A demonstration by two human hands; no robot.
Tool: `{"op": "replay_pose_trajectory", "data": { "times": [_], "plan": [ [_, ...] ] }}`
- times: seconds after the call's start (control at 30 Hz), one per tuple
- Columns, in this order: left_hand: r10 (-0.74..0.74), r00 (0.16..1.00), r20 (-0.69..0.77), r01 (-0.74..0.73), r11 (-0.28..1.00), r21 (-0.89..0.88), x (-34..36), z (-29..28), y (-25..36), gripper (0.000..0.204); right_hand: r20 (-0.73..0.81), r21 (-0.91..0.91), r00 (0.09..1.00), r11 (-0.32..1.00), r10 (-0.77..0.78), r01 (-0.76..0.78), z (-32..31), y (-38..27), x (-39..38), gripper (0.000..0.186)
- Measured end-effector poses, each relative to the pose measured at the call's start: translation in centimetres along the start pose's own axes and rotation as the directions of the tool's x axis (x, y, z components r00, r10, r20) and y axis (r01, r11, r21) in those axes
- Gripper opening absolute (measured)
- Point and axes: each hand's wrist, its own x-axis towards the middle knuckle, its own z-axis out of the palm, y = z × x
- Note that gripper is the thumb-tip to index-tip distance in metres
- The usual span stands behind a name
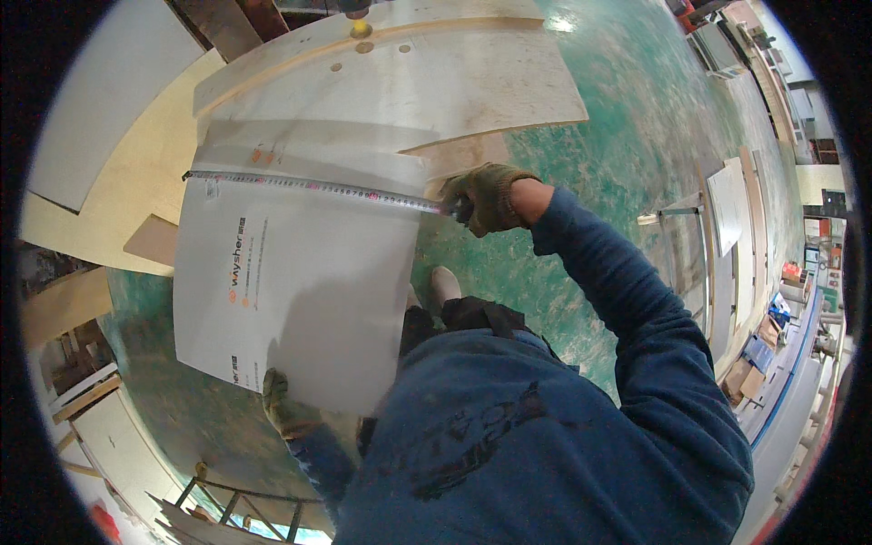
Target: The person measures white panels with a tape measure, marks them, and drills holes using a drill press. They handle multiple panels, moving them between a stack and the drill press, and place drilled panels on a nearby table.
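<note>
A white panel (336,245) with printing on its face lies in front of me, overlapping the worktable's near side. Across its far part stretches a metal tape measure (318,186), its end at the panel's left edge. My right hand (486,200), in a dark work glove, is closed round the tape's dark case just past the panel's right edge. Down at the near edge, my gloved left hand (283,404) grips the panel, its fingertips over the border. A shadow covers the panel's lower right.
Beyond the panel stands a worn board-topped table (490,91) with a wooden strip (436,32) along it. Yellowish boards (145,168) are stacked at the left. Sheets lean on a rack (690,213) at the right, over a green floor (572,291). A dark metal frame (245,498) stands lower left.
</note>
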Motion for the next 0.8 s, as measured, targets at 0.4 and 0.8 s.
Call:
{"op": "replay_pose_trajectory", "data": {
  "times": [0.4,0.8],
  "plan": [
    [0.191,0.981,-0.022,-0.181,0.958,0.224,-0.9,0.9,-0.7,0.037,0.069,0.138,0.998,0.99,0.013,-0.023,0.8,1.4,0.8,0.054],
    [-0.032,0.957,0.287,0.069,0.99,-0.12,-2.7,4.9,2.9,0.053,0.094,0.023,0.995,0.999,0.044,-0.047,-0.3,0.6,0.5,0.057]
  ]
}}
